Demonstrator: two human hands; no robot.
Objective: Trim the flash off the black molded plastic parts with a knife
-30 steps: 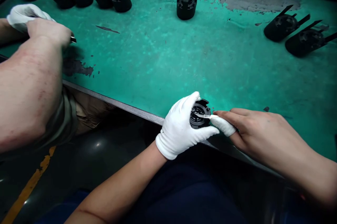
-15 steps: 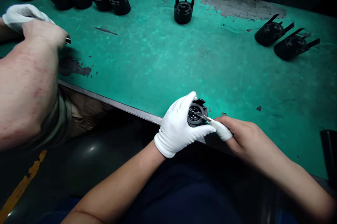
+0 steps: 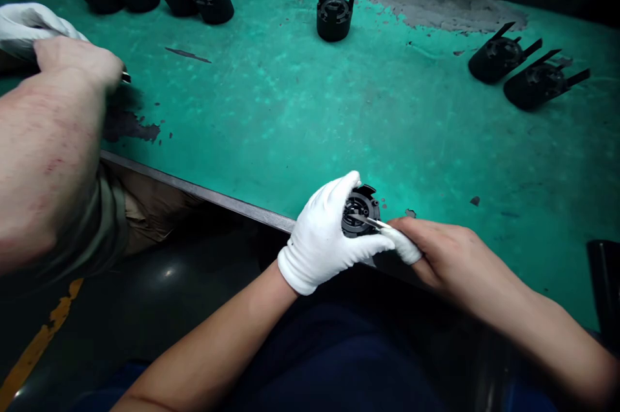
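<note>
My left hand (image 3: 325, 231), in a white glove, is closed around a round black plastic part (image 3: 371, 206) above the table's front edge. The part has concentric rings on its face and an upright tab on its rim. My right hand (image 3: 426, 241), bare except for a white cover on the thumb, grips a knife (image 3: 371, 221) with a thin metal blade. The blade's tip lies over the ringed middle of the part; whether it touches there I cannot tell. Most of the knife's handle is hidden in my fingers.
On the green table (image 3: 271, 115) stand a black pronged housing (image 3: 334, 21) and two more at the right (image 3: 530, 90). Several black housings (image 3: 213, 2) crowd the back left. A co-worker's arm (image 3: 53, 141) reaches in at left. A dark cylinder (image 3: 603, 283) stands at the right edge.
The blade tip has shifted slightly left and down across the part's face, with my right hand following. The whole view has moved a little; my left hand keeps its hold.
</note>
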